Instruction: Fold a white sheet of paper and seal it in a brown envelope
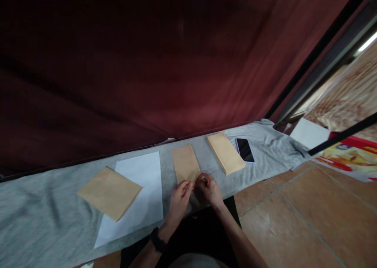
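A brown paper envelope (186, 162) lies lengthwise in front of me on the grey cloth. At its near end my left hand (180, 197) is closed in a pinch on the edge, thumb and fingertips together. My right hand (209, 187) pinches at the near right corner of the same envelope, its fingers curled; a small pale spot shows by the fingertips, too small to name. The two hands are close together but apart. To the right lies a thick stack of brown envelopes (226, 152). Another brown envelope pile (109, 192) rests at an angle on the left.
White paper (147, 185) lies under the left pile. A phone (245, 150) sits beyond the right stack. The grey cloth (35, 209) covers a narrow surface along a dark red curtain (176, 64). At right are a white box (310, 134), a colourful printed carton (350, 156) and tiled floor (279, 217).
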### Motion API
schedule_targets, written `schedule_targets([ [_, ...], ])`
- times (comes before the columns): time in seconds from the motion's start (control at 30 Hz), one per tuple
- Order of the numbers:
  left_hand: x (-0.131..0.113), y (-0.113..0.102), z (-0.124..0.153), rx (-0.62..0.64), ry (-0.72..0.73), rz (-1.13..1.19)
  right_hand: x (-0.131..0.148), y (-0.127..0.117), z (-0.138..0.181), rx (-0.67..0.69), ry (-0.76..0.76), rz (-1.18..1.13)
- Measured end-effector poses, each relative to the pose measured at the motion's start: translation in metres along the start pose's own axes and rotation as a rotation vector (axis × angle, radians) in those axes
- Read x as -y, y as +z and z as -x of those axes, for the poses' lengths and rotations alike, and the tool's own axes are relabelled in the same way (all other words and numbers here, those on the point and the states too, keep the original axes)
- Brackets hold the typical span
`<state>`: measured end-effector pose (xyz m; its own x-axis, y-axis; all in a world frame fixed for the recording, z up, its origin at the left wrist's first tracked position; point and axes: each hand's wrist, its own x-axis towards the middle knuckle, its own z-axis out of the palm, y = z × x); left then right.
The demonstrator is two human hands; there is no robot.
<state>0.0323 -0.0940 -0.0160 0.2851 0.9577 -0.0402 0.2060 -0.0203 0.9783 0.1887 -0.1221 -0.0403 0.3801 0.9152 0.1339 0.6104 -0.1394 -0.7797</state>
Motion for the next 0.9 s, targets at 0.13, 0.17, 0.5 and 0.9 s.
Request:
schedule_targets([
  [0.13,-0.001,-0.026,-0.073,-0.013,0.393,-0.498,0.002,0.003,0.007,-0.037,-0.068,0.314],
  [0.17,0.0,-0.03,-0.093,-0.005,0.439,-0.609,0.003,0.004,0.009,-0.055,-0.084,0.368],
  [0.5,0.035,-0.025,-0.186,0.205,0.641,-1.166,-0.008,0.012,0.021,-0.166,-0.228,0.377],
  [0.9,0.027,-0.018,-0.149,0.454,0.796,-1.163,-0.007,0.009,0.018,-0.098,-0.196,0.378],
])
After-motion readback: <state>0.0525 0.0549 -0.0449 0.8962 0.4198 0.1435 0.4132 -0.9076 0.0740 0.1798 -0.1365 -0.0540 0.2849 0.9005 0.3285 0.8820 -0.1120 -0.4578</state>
